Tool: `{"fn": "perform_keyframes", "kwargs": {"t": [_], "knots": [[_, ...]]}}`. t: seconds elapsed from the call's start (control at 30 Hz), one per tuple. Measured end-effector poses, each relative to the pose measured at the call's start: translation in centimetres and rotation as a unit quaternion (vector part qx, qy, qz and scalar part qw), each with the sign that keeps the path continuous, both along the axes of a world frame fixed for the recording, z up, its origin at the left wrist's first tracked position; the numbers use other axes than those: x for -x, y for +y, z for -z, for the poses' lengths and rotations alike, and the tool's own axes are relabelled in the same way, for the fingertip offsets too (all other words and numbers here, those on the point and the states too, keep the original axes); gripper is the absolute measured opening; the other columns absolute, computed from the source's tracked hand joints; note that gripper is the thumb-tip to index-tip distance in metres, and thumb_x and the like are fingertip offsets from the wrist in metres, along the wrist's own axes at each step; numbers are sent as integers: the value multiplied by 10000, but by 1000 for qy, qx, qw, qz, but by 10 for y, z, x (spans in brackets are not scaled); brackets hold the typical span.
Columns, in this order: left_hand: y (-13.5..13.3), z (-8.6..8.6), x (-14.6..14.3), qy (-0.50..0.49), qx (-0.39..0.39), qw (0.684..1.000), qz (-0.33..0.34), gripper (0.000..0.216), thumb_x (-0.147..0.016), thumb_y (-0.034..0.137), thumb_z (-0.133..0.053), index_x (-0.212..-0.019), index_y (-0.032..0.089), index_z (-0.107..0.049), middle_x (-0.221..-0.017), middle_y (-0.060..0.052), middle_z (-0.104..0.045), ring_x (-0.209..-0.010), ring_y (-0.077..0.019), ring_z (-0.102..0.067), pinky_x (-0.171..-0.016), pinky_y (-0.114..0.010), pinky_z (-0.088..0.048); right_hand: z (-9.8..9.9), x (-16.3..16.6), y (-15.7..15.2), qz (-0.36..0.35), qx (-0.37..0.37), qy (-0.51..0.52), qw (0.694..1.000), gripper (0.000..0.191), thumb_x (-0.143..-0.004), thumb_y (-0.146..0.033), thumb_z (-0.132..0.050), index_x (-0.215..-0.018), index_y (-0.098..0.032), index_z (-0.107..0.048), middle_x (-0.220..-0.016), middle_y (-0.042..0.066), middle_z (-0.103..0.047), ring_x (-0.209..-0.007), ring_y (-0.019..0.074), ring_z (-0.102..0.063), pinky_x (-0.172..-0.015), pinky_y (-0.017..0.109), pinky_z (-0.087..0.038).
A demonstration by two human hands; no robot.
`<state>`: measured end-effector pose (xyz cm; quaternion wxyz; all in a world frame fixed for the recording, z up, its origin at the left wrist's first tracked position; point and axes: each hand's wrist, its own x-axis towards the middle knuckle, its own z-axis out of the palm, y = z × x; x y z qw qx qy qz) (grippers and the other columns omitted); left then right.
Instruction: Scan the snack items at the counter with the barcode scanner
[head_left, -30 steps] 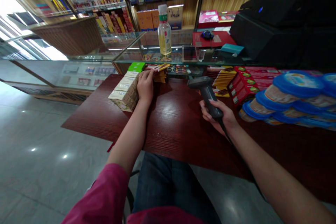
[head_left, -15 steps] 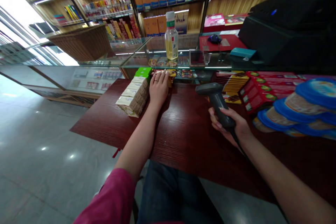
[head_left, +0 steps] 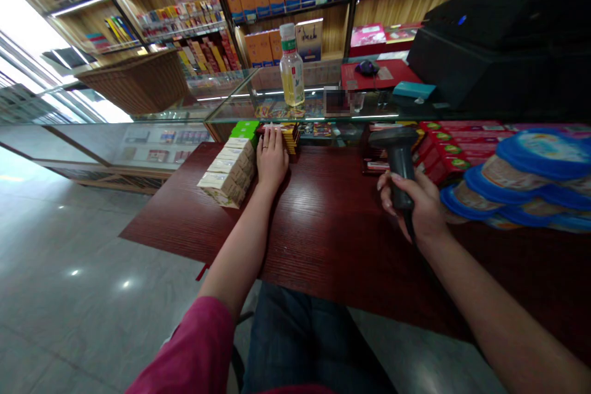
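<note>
The dark red table runs under both hands. Past the fingertips stands a glass display counter, with small packs inside that I cannot count. Well beyond the right hand, a black machine sits on the counter.

Just outside that hand I see a heap of blue-lidded tubs. I make out about five, and their contents are hidden. Between them and the grip lie red boxes, stacked flat.

The left hand lies palm down on the table with its fingers spread flat, gripping nothing. Against its outer edge runs a row of cream cartons, five that I can tell apart, ending at one green box. Its fingertips touch a short stack of yellow packs.

One bottle, partly full of pale yellow liquid, stands on the glass beyond that hand.

The right hand is closed around the handle of one barcode scanner, held upright above the table.
</note>
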<state>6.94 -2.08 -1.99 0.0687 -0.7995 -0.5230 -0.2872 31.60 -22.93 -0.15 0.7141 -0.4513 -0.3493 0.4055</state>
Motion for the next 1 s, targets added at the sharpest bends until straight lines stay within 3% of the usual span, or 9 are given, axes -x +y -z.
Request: {"fn": "perform_keyframes", "kwargs": {"t": [0.1, 0.3, 0.4, 0.5, 0.6, 0.73, 0.87, 0.93, 1.0], "knots": [[-20, -2, -19, -22, -23, 998, 48, 668, -1017, 161, -522, -1676, 115, -423, -1786, -191, -347, -1698, -307, -291, -1389, -523, -261, -5, -5, 1, 17, -20, 7, 1000, 228, -822, -390, -814, -855, -231, -653, -787, 21, -684, -431, 100, -498, -304, 230, -281], [-72, 8, -110, 13, 64, 947, 316, 506, -1059, 280, -609, -1547, 148, -586, -1579, -169, -636, -1492, -268, -584, -1265, -406, -464, -5, -14, 4, 23, -46, 27, 998, 323, -780, -418, -849, -862, -239, -593, -768, -13, -694, -412, 81, -498, -301, 207, -300], [-76, 19, -151, 15, 108, 931, 349, 537, -1014, 257, -702, -1515, 89, -609, -1563, -209, -639, -1511, -300, -566, -1280, -420, -450, -1, -17, 6, 19, -61, 37, 997, 359, -774, -429, -861, -862, -237, -571, -765, -28, -687, -411, 69, -503, -310, 190, -311], [-70, 26, -168, 7, 143, 932, 334, 457, -1023, 213, -691, -1465, 99, -666, -1576, -207, -635, -1536, -290, -558, -1299, -405, -435, 3, -17, 8, 9, -61, 36, 997, 378, -784, -445, -859, -856, -231, -556, -776, -29, -676, -410, 58, -501, -313, 178, -300], [-70, 22, -159, 47, 142, 939, 309, 388, -1074, 176, -590, -1446, 138, -695, -1587, -185, -632, -1513, -273, -592, -1271, -396, -474, 5, -16, 8, -2, -50, 33, 998, 377, -794, -459, -845, -860, -232, -551, -781, -27, -671, -414, 56, -490, -317, 179, -284], [-73, 9, -121, 89, 112, 949, 280, 380, -1083, 147, -551, -1431, 173, -705, -1485, -169, -716, -1392, -278, -695, -1197, -390, -538, 1, -12, 5, -15, -38, 28, 999, 359, -788, -462, -828, -865, -242, -555, -796, -25, -664, -429, 63, -477, -333, 201, -284], [-64, 3, -70, -100, 147, 963, 202, 289, -1097, 242, -574, -1310, 199, -765, -1269, -109, -825, -1156, -250, -799, -1062, -334, -603, -8, -6, -2, -88, -22, 44, 995, 348, -774, -457, -823, -876, -242, -568, -800, -18, -664, -445, 71, -469, -351, 214, -280], [-56, 4, -47, -243, 247, 925, 155, 272, -1103, 242, -550, -1220, 165, -782, -1190, -98, -840, -1011, -220, -821, -938, -313, -651, -11, -1, -6, -133, -9, 46, 990, 333, -776, -446, -819, -879, -234, -583, -804, -10, -665, -443, 71, -457, -356, 222, -286], [-49, 5, -31, -347, 378, 848, 134, 270, -1109, 228, -535, -1138, 123, -783, -1098, -99, -846, -893, -181, -818, -860, -295, -673, -13, 4, -10, -173, 10, 34, 984, 317, -784, -442, -811, -882, -224, -602, -812, 5, -672, -436, 73, -448, -353, 233, -283]]}}
